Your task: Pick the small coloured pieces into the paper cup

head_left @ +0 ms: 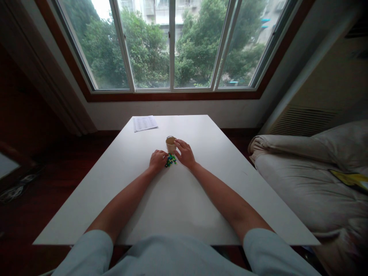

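Note:
A small tan paper cup [170, 145] stands upright near the middle of the white table [201, 199]. Just in front of it lies a little heap of green and blue pieces [171, 160]. My left hand [158, 160] rests on the table at the heap's left edge, its fingers curled into a loose fist; what they hold, if anything, is hidden. My right hand [185, 153] lies to the right of the heap, fingers spread, with the fingertips touching the cup's side.
A printed sheet of paper [145, 123] lies at the table's far left. A cushioned sofa [313, 180] with a yellow item [349, 178] stands close to the right edge. A large window [172, 46] is beyond the table; dark wooden floor is to the left.

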`<action>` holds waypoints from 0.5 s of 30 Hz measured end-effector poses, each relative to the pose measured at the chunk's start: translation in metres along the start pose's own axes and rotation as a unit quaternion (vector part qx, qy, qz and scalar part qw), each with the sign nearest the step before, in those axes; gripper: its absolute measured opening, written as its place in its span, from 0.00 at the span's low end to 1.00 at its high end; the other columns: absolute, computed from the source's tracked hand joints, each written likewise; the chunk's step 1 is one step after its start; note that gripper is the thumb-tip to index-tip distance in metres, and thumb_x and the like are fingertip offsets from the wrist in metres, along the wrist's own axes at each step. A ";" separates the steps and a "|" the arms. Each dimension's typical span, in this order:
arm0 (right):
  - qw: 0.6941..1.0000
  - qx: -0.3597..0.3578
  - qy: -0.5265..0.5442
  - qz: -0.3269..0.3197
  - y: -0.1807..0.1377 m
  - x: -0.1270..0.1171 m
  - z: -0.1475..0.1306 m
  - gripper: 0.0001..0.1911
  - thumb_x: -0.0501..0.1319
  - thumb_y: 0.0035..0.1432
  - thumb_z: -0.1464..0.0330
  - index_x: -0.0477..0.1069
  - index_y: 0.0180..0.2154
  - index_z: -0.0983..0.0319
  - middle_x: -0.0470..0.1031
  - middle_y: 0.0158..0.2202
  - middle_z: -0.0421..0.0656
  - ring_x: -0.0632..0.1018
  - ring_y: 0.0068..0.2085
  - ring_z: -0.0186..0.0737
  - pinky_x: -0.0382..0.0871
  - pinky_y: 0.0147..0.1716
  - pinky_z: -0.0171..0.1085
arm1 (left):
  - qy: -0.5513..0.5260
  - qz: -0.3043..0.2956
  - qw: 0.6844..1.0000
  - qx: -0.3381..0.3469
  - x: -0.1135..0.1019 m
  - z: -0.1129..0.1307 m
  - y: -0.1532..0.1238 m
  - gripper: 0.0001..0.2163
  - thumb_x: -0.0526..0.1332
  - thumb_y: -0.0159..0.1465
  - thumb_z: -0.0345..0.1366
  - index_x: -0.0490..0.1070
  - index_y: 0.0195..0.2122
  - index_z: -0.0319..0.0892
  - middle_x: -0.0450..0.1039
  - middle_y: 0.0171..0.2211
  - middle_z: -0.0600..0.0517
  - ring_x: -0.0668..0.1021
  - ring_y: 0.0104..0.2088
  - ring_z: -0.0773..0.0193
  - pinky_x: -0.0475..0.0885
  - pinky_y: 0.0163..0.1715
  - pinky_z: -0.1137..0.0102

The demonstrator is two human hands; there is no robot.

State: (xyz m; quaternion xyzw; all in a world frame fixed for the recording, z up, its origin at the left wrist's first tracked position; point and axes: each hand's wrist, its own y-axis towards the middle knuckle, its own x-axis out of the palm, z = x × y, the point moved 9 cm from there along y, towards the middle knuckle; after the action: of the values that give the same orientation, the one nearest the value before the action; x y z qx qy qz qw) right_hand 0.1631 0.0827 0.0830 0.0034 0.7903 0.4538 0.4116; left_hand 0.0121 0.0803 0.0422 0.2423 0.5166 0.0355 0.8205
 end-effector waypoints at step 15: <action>0.999 0.027 0.034 0.007 -0.004 -0.006 0.004 0.12 0.54 0.66 0.68 0.75 0.42 0.60 0.76 0.37 0.46 0.73 0.42 0.43 0.67 0.45 0.41 | -0.036 0.004 0.999 -0.018 0.003 -0.012 0.002 0.09 0.60 0.61 0.31 0.80 0.37 0.47 0.79 0.40 0.51 0.75 0.43 0.58 0.69 0.50 0.62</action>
State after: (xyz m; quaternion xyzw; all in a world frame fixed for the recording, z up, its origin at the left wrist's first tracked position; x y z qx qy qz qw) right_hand 0.1712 0.0812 0.0824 0.0046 0.8157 0.4348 0.3815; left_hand 0.0036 0.0866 0.0368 0.2308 0.4848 0.0390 0.8427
